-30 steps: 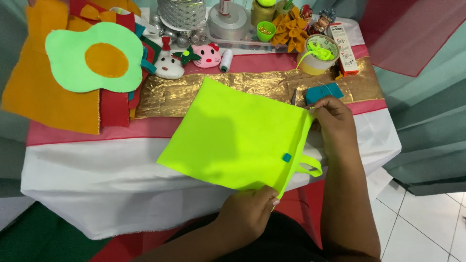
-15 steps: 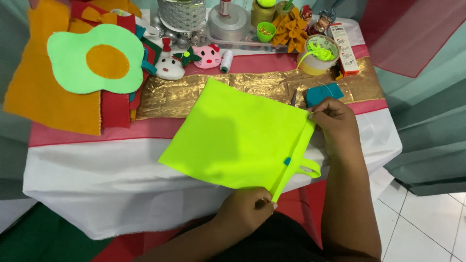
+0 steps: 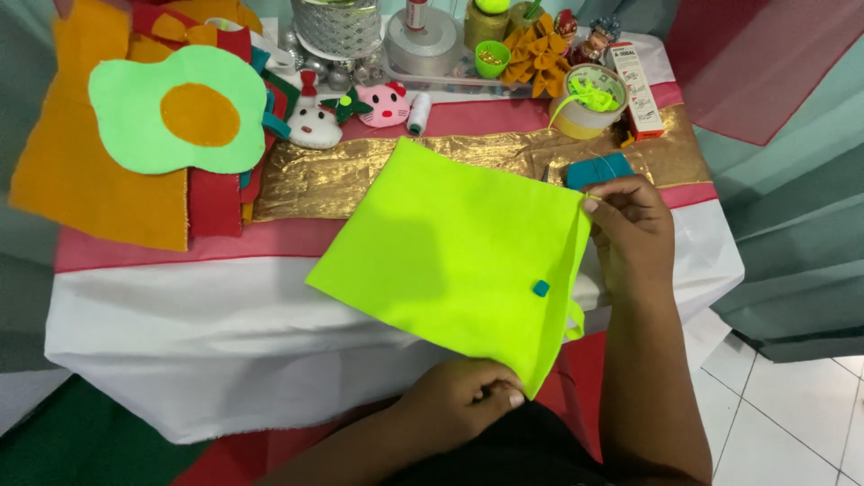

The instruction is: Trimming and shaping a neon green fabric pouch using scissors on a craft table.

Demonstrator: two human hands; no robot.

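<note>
In the head view, mid-frame, you held the square neon-yellow felt sheet (image 3: 450, 247) over the white-draped table (image 3: 180, 333). Your left hand (image 3: 463, 405) pinched its bottom corner; your right hand (image 3: 630, 229) pinched the upper right corner beside a teal felt piece (image 3: 598, 168).

My left fingertips (image 3: 490, 396): tucked under the neon felt sheet (image 3: 450, 252), out of sight.
Gold cloth strip (image 3: 360, 175): its middle lies hidden behind the sheet.
Teal felt piece (image 3: 598, 168): partly covered by my right hand (image 3: 634, 229).
Silver ribbon roll (image 3: 337, 27): cut off by the top edge.
</note>
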